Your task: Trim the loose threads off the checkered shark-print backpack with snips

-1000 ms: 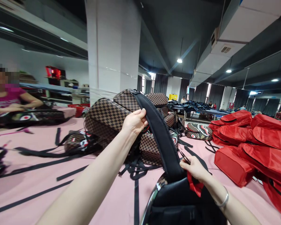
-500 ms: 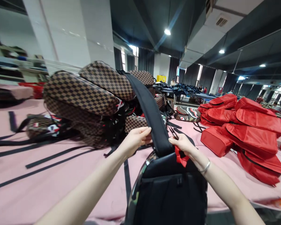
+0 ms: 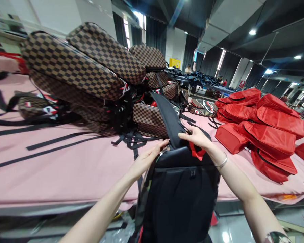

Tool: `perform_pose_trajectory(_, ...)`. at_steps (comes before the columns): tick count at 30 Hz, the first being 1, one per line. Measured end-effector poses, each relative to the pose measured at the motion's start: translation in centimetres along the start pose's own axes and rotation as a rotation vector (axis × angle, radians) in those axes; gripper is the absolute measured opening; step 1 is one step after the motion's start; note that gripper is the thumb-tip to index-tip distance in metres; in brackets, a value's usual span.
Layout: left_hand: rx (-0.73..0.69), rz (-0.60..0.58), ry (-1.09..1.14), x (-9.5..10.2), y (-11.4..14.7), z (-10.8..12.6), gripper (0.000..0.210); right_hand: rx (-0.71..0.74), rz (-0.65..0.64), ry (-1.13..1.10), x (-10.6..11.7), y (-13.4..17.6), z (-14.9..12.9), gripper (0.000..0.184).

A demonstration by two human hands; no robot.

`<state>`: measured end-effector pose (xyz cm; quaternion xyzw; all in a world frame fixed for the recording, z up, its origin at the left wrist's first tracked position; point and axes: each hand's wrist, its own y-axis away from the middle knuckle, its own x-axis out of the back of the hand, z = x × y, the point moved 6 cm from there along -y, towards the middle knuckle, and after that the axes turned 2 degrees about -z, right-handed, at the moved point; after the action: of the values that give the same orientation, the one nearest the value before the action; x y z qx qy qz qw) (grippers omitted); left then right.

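Observation:
A black-backed backpack (image 3: 181,199) with camouflage sides stands upright before me at the edge of the pink-covered table. Its wide black shoulder strap (image 3: 168,116) reaches up and away from the top. My left hand (image 3: 150,157) grips the backpack's upper left edge, beside the strap's base, fingertips partly hidden. With the thumb on the strap's right side, my right hand (image 3: 196,136) holds the strap low down. A dark pointed tool, possibly thread snips (image 3: 188,131), is also in that hand, mostly covered. Red fabric (image 3: 197,153) hangs beneath the right palm.
Brown checkered backpacks (image 3: 76,67) are heaped at the left, with loose black straps (image 3: 63,140) across the pink cloth (image 3: 91,172). Red bags (image 3: 271,128) are piled at the right. A checkered pouch with shark teeth (image 3: 202,107) lies between. People work far behind.
My left hand has moved from the strap down to the backpack's top edge. The strap has dropped lower and leans away. The view has tilted downward, showing the table's front edge and floor.

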<state>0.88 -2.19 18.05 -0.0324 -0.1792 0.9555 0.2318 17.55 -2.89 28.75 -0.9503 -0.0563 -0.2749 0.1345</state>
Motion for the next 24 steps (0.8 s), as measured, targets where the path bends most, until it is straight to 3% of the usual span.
perform_pose_trajectory(2,-0.039,-0.015,-0.048,-0.2,0.5,-0.3,0.065,0.011,0.029,-0.014,0.0,-0.1,0.1,0.041)
perform_pose_trajectory(4,-0.048,0.042,-0.073,-0.2,1.6,-1.0,0.065,0.004,0.102,-0.153,0.2,-0.2,0.8,0.041)
perform_pose_trajectory(7,-0.006,0.282,-0.022,0.0,4.4,-3.1,0.061,-0.024,0.175,-0.357,0.5,-0.6,2.1,0.038)
perform_pose_trajectory(10,0.012,0.556,-0.037,0.2,7.4,-4.9,0.049,-0.055,0.160,-0.451,0.5,-1.2,2.9,0.036)
perform_pose_trajectory(12,0.011,0.659,-0.084,0.1,8.6,-5.4,0.043,-0.071,0.146,-0.468,0.4,-1.5,3.2,0.036)
perform_pose_trajectory(17,0.044,0.755,-0.064,-0.4,9.0,-5.8,0.038,-0.065,0.190,-0.387,0.6,-1.8,3.5,0.036)
perform_pose_trajectory(20,0.022,0.781,-0.185,-0.6,8.8,-5.6,0.034,-0.058,0.199,-0.318,1.0,-2.1,3.8,0.036)
perform_pose_trajectory(24,-0.073,0.799,-0.415,-1.0,8.6,-4.8,0.028,0.014,0.280,0.012,1.4,-1.7,2.9,0.028)
